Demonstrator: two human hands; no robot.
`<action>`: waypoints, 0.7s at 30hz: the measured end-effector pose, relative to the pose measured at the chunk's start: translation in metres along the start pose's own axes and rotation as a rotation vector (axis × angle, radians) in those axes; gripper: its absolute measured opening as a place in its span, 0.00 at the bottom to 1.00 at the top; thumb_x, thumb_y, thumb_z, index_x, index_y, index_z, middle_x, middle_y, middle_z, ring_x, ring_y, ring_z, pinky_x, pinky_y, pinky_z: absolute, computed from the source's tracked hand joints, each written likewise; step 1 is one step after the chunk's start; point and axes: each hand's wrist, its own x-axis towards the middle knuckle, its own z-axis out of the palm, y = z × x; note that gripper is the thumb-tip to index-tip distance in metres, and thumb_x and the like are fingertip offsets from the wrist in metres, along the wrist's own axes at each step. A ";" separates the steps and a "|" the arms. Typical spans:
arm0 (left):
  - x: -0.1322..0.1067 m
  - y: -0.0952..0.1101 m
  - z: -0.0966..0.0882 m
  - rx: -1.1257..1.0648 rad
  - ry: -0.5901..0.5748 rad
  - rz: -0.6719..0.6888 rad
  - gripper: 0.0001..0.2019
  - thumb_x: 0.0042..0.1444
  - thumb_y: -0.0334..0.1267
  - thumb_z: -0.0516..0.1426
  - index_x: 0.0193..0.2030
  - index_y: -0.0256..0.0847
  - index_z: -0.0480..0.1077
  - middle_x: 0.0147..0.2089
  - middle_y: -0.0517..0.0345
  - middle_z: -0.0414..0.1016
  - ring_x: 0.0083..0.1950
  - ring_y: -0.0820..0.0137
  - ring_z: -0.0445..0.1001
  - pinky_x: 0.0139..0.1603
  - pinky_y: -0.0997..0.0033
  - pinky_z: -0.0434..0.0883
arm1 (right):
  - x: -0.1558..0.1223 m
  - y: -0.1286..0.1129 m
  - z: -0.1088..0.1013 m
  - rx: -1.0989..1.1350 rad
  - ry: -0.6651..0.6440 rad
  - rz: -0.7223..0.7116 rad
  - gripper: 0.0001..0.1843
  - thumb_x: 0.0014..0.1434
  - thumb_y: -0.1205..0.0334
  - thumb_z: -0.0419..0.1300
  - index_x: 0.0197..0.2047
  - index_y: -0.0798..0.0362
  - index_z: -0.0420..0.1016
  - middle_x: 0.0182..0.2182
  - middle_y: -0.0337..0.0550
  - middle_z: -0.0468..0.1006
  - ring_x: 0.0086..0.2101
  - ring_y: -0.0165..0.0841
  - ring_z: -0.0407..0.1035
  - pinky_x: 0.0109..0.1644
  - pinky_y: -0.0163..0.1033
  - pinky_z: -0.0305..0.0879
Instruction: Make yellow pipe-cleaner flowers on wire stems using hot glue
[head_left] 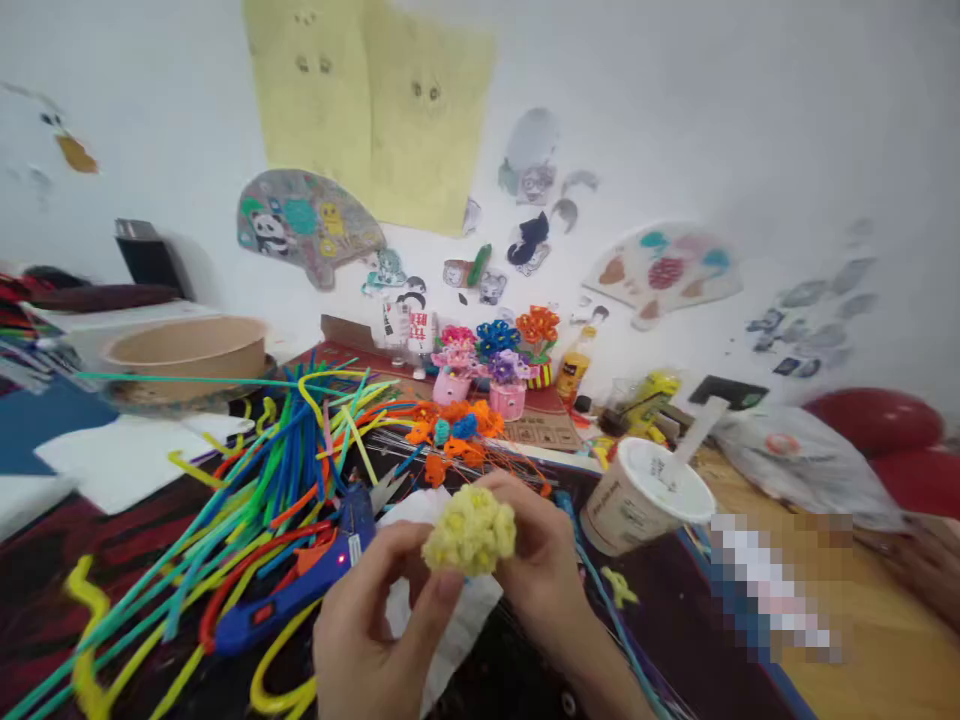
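Observation:
A fuzzy yellow flower cluster [472, 530], seemingly bent from pipe cleaners, is held up between my two hands. My left hand [379, 620] is closed on its left side, with the thumb pressed to the lower front. From the right and behind, my right hand [540, 560] grips it, its fingertips partly hidden by the cluster. Below lies a crumpled white tissue [457, 640]. Left of my hands rests a blue glue gun [292, 590] with a small red light on. Scissors [386, 490] lie just beyond, partly covered.
Loose pipe cleaners [300, 450] in several colours spread across the left. Orange fuzzy flowers [457, 430] lie behind my hands, with small potted flowers [510, 370] farther back. A lidded paper cup [637, 500] stands right, near a plastic bag [802, 465]. A round tan basin [187, 360] sits back left.

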 end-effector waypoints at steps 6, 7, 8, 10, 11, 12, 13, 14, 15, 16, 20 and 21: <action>-0.002 -0.005 -0.004 -0.011 0.008 0.012 0.16 0.46 0.56 0.66 0.33 0.48 0.77 0.20 0.70 0.67 0.24 0.75 0.65 0.30 0.78 0.63 | -0.001 0.001 -0.001 0.051 -0.007 0.094 0.11 0.55 0.56 0.69 0.28 0.52 0.75 0.28 0.36 0.71 0.30 0.29 0.63 0.33 0.31 0.58; -0.002 -0.004 -0.004 -0.003 -0.009 0.021 0.15 0.46 0.55 0.66 0.32 0.48 0.77 0.19 0.70 0.67 0.24 0.75 0.64 0.29 0.79 0.63 | -0.001 0.000 -0.001 0.068 -0.011 0.105 0.11 0.55 0.56 0.70 0.28 0.52 0.76 0.28 0.36 0.71 0.29 0.29 0.63 0.33 0.31 0.58; -0.002 -0.004 -0.004 0.009 -0.023 0.030 0.14 0.47 0.54 0.66 0.32 0.48 0.76 0.19 0.70 0.67 0.23 0.75 0.64 0.28 0.78 0.62 | -0.001 0.000 -0.001 0.081 -0.013 0.112 0.10 0.55 0.57 0.70 0.29 0.52 0.77 0.28 0.36 0.71 0.29 0.29 0.63 0.33 0.31 0.58; -0.002 -0.003 -0.004 0.035 -0.032 0.041 0.12 0.49 0.52 0.65 0.31 0.47 0.76 0.20 0.69 0.69 0.22 0.76 0.63 0.26 0.78 0.61 | -0.001 -0.002 -0.001 0.090 -0.017 0.121 0.09 0.54 0.57 0.70 0.29 0.52 0.78 0.27 0.36 0.71 0.29 0.29 0.63 0.33 0.31 0.58; -0.002 -0.003 -0.004 0.047 -0.029 0.043 0.12 0.50 0.52 0.65 0.31 0.47 0.76 0.22 0.68 0.72 0.23 0.76 0.64 0.25 0.78 0.61 | -0.001 -0.002 -0.001 0.090 -0.018 0.124 0.09 0.54 0.57 0.70 0.29 0.52 0.78 0.27 0.36 0.70 0.29 0.29 0.63 0.33 0.31 0.59; -0.002 -0.003 -0.004 0.058 -0.025 0.043 0.12 0.50 0.51 0.64 0.32 0.47 0.76 0.24 0.67 0.75 0.23 0.76 0.66 0.25 0.78 0.60 | 0.000 -0.002 -0.001 0.090 -0.019 0.124 0.09 0.54 0.57 0.70 0.28 0.52 0.78 0.27 0.36 0.70 0.29 0.28 0.63 0.32 0.31 0.59; -0.002 -0.003 -0.004 0.068 -0.022 0.038 0.12 0.51 0.51 0.64 0.32 0.46 0.76 0.26 0.67 0.77 0.25 0.76 0.67 0.25 0.78 0.60 | 0.000 -0.002 -0.001 0.091 -0.021 0.121 0.09 0.55 0.58 0.70 0.28 0.52 0.78 0.27 0.36 0.70 0.29 0.28 0.63 0.32 0.31 0.59; -0.003 -0.002 -0.005 0.075 -0.018 0.031 0.12 0.50 0.52 0.64 0.32 0.46 0.76 0.28 0.66 0.78 0.26 0.75 0.69 0.25 0.78 0.61 | 0.000 -0.002 -0.001 0.091 -0.022 0.117 0.09 0.55 0.58 0.69 0.27 0.52 0.78 0.28 0.36 0.71 0.29 0.28 0.63 0.33 0.31 0.59; -0.003 -0.002 -0.005 0.081 -0.016 0.021 0.13 0.50 0.53 0.64 0.32 0.46 0.76 0.28 0.65 0.79 0.26 0.75 0.70 0.24 0.78 0.61 | 0.000 -0.001 -0.001 0.090 -0.024 0.110 0.09 0.55 0.59 0.69 0.27 0.52 0.78 0.28 0.36 0.71 0.29 0.28 0.64 0.33 0.31 0.60; -0.003 -0.002 -0.005 0.088 -0.016 0.012 0.13 0.50 0.53 0.64 0.32 0.46 0.76 0.27 0.65 0.78 0.26 0.75 0.70 0.24 0.78 0.61 | 0.000 -0.001 -0.001 0.089 -0.023 0.104 0.08 0.55 0.60 0.69 0.27 0.52 0.78 0.29 0.37 0.71 0.29 0.28 0.64 0.33 0.31 0.60; -0.003 0.001 -0.004 0.110 -0.028 0.003 0.16 0.52 0.55 0.62 0.31 0.44 0.76 0.22 0.65 0.74 0.23 0.75 0.68 0.24 0.77 0.62 | 0.000 0.000 -0.001 0.069 -0.010 0.093 0.09 0.55 0.60 0.69 0.26 0.53 0.77 0.29 0.37 0.72 0.29 0.29 0.64 0.33 0.31 0.60; -0.003 0.001 -0.004 0.117 -0.028 0.002 0.16 0.52 0.55 0.62 0.30 0.44 0.75 0.21 0.65 0.73 0.22 0.75 0.69 0.23 0.77 0.62 | 0.000 0.001 -0.001 0.060 -0.009 0.093 0.09 0.55 0.61 0.69 0.26 0.53 0.77 0.29 0.37 0.72 0.29 0.29 0.64 0.33 0.31 0.60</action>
